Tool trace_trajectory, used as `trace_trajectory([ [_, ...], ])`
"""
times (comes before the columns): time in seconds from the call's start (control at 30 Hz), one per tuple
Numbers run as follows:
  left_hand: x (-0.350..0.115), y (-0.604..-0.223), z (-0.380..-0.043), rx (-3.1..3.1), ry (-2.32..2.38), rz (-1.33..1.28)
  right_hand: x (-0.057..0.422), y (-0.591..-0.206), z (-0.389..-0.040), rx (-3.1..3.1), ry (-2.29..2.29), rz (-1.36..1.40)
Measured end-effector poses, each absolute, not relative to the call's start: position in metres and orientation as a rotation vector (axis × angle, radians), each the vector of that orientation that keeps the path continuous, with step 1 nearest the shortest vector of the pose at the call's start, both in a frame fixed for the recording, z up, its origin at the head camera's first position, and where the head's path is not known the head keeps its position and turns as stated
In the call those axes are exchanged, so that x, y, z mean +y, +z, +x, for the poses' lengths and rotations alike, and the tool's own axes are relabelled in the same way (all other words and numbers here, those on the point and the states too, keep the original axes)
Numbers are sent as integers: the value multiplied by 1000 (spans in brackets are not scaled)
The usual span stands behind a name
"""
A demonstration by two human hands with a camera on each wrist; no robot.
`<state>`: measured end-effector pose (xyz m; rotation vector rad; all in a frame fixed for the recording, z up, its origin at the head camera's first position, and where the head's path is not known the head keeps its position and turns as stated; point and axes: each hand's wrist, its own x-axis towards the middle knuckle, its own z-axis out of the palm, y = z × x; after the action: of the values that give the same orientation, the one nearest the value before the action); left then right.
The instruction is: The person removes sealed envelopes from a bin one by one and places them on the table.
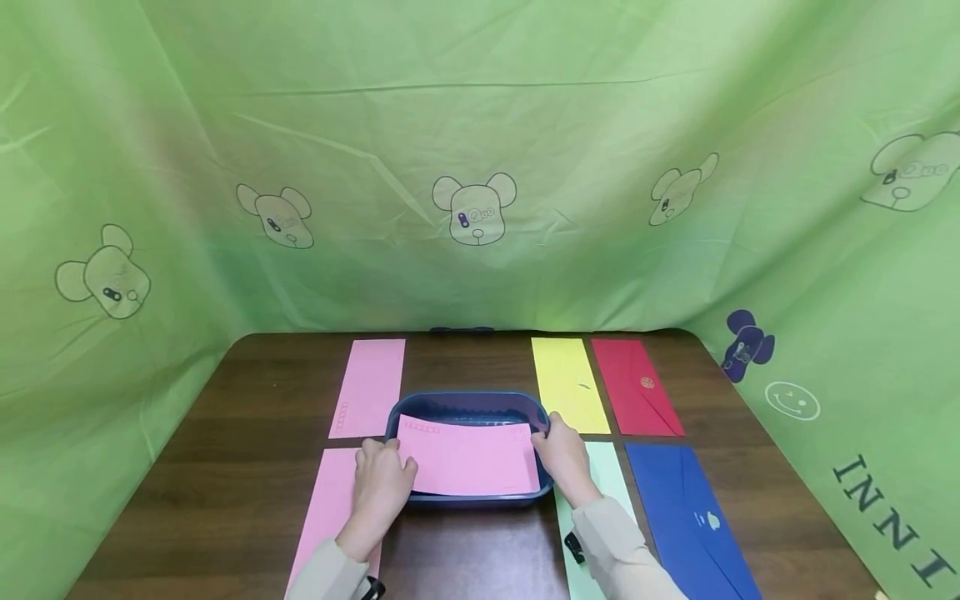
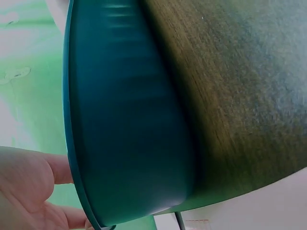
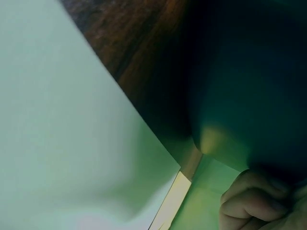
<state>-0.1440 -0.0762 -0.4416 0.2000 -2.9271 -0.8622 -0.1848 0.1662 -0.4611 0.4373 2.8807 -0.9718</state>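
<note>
A dark blue plastic basin (image 1: 468, 408) stands at the middle of the brown table, with a pink envelope (image 1: 472, 462) lying in it. My left hand (image 1: 382, 483) grips the basin's left rim; in the left wrist view, fingers of this hand (image 2: 29, 187) meet the edge of the tall blue-green wall (image 2: 129, 110). On the opposite side, my right hand (image 1: 566, 458) holds the right rim. The right wrist view shows the right hand's curled fingers (image 3: 254, 201) against the dark basin wall (image 3: 249, 91). Parts of both hands' grips are hidden.
Left of the basin lie two pink envelopes, one far (image 1: 367, 387) and one near (image 1: 322, 517). To the right are a yellow envelope (image 1: 570, 383), a red one (image 1: 637, 387), a pale green one (image 1: 611, 475) and a blue one (image 1: 690, 517). A green curtain (image 1: 480, 283) surrounds the table.
</note>
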Motion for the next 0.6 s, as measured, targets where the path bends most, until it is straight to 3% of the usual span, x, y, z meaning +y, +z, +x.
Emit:
trace_trajectory([
  [0.6, -85, -440, -150, -2811, -1216, 205, 166, -461, -184, 2895, -958, 441],
])
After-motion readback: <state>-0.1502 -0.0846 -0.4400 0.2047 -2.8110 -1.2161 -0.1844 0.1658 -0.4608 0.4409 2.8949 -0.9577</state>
